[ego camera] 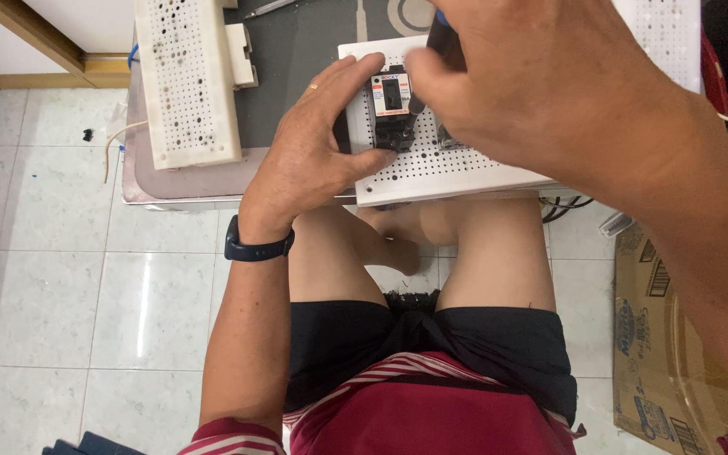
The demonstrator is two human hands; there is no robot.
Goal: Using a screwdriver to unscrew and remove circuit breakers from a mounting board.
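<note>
Closely, both hands crowd the breaker [391, 105] near the perforated board [431, 173] edge.

two perforated boards [185, 76] [431, 168], one black breaker [392, 109], one cardboard box [659, 337], one wristband [256, 249].

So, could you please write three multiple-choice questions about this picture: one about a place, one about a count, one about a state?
1. Where does the small black breaker sit?
A. on the floor
B. on the near white perforated board
C. on the cardboard box

2. How many white perforated boards lie fully on the grey table?
A. two
B. four
C. none

3. What is the left hand doing?
A. hanging free
B. resting on a knee
C. gripping the breaker

Answers: 1 B, the breaker stands on the holed board; 2 A, one far left, one near; 3 C, thumb and fingers pinch the breaker while the right hand hovers above.
</note>
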